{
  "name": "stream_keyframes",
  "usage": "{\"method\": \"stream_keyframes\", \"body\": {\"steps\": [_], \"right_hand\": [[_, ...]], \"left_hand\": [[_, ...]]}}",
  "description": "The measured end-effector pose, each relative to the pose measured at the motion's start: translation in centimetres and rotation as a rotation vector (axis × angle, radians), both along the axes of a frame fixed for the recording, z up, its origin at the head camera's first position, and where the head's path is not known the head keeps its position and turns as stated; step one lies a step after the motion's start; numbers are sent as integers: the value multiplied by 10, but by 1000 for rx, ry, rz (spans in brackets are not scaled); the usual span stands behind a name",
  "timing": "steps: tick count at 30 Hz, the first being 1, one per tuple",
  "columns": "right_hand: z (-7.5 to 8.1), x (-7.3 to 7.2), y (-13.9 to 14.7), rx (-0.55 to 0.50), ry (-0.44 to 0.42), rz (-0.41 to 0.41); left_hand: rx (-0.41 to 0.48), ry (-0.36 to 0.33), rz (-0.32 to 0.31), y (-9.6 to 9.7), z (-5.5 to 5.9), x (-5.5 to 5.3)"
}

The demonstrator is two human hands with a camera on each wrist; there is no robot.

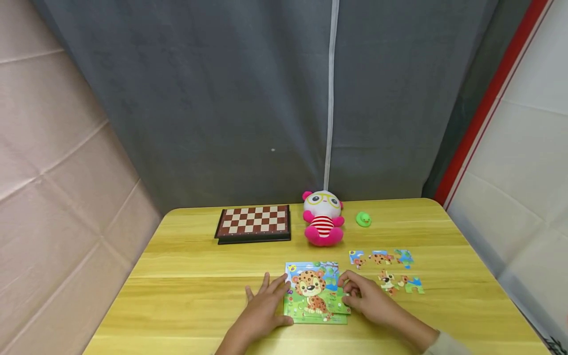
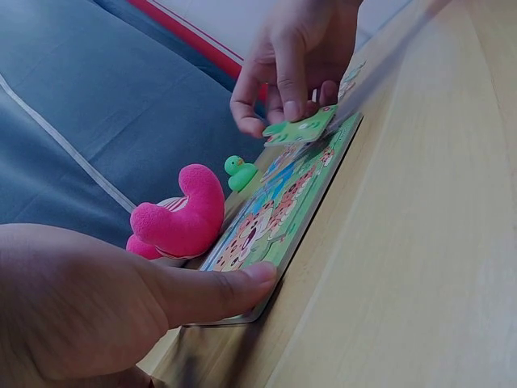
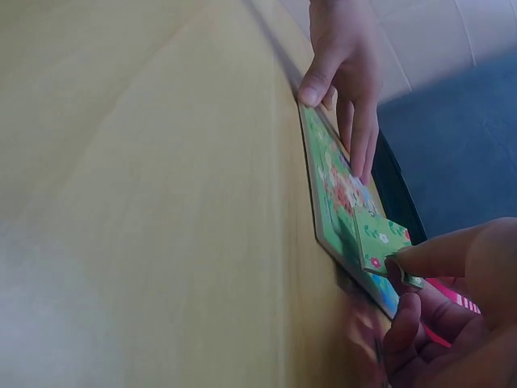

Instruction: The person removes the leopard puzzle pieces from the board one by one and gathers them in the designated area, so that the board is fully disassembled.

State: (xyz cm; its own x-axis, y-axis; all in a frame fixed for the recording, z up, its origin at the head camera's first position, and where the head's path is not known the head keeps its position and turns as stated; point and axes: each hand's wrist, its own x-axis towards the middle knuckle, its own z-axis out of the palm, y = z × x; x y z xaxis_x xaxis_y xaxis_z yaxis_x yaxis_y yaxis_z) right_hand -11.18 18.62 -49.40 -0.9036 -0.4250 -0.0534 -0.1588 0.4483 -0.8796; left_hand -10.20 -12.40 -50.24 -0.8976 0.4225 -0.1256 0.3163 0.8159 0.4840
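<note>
A picture puzzle board (image 1: 310,296) with a spotted leopard cub lies on the wooden table in front of me. My left hand (image 1: 262,310) rests at the board's left edge, fingers spread, its thumb (image 2: 234,289) touching the near left corner. Over the board's right side, my right hand (image 1: 366,298) pinches a green puzzle piece (image 3: 381,242) with small flowers between thumb and fingertips. That piece is tilted and held above the board's surface in both wrist views. Several loose puzzle pieces (image 1: 405,258) lie to the right, partly behind the right hand.
A folding chessboard (image 1: 255,220) stands at the back left of the table. Beside it sits a pink and white panda plush (image 1: 324,219), with a small green toy duck (image 1: 363,219) to its right. A grey curtain (image 1: 248,108) hangs behind the table's far edge.
</note>
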Motion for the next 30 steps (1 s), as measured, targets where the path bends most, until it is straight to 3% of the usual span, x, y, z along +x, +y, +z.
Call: {"method": "stream_keyframes", "body": {"steps": [17, 30], "right_hand": [[-9, 16, 42, 40, 59, -34], [-17, 18, 49, 69, 76, -34]], "left_hand": [[-5, -15, 0, 0, 1, 1], [-6, -2, -1, 0, -2, -1]]}}
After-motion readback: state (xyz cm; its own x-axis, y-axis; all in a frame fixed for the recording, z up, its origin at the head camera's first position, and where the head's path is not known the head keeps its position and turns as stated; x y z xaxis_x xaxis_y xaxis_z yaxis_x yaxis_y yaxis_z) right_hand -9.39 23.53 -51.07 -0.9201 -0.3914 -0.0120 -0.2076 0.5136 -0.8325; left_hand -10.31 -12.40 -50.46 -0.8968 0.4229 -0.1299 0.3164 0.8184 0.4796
